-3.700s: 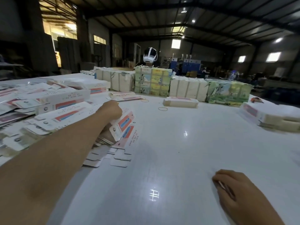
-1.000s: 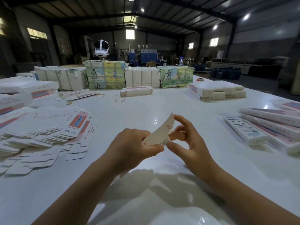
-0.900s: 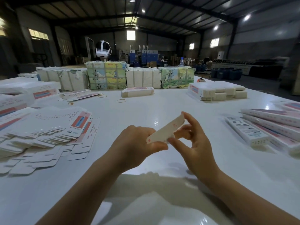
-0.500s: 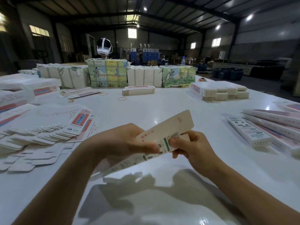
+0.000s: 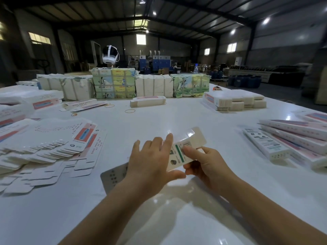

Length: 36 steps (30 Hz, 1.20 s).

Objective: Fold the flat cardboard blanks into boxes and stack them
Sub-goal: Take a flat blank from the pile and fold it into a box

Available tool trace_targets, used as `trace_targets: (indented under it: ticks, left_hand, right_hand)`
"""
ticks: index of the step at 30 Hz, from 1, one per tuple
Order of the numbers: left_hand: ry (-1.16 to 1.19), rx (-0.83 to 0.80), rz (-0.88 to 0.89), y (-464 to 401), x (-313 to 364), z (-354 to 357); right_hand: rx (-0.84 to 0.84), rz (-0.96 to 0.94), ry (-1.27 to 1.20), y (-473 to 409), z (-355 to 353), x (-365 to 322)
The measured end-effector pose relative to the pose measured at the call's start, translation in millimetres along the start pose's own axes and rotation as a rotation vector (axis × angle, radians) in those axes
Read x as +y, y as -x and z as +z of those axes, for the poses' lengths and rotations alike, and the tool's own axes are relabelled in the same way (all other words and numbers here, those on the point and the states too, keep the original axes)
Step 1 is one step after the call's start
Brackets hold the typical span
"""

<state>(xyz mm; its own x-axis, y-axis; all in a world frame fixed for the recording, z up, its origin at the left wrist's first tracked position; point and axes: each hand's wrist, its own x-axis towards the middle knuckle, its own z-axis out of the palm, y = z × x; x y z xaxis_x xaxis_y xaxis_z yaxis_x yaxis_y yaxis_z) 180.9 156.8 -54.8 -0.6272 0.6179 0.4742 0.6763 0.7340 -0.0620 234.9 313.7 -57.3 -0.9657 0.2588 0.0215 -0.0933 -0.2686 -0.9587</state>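
Both hands hold one blank point(image 5: 187, 149) above the table point(image 5: 177, 121), near its front edge. Left hand point(image 5: 150, 161) lies on it with straight fingers, thumb under its edge. Right hand point(image 5: 207, 163) pinches its right part, fingers curled. Loose blanks point(image 5: 46, 147) lie left of the held blank, boxes point(image 5: 290, 138) right.
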Motion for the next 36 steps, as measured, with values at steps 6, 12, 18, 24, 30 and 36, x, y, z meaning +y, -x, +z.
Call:
trace_targets:
  ticks: [6,12,18,24,30,36]
  left_hand:
    - [0.129,0.146,-0.202,0,-10,-5]
    - [0.216,0.125,-0.246,-1,-3,-6]
    - [0.301,0.085,-0.202,1,3,-4]
    - [0.306,0.044,-0.117,4,-6,-8]
    - [0.299,-0.028,-0.025,10,-19,-9]
    - [0.153,0.058,-0.085,11,-2,-5]
  right_hand:
    - [0.437,-0.478,0.339,5,-9,0]
    - [0.269,-0.671,0.710,13,7,12]
    - [0.317,-0.633,0.623,13,5,8]
    - [0.197,-0.720,0.829,16,1,5]
    - [0.004,-0.707,0.785,20,1,2]
    - [0.043,-0.582,0.466,25,8,8]
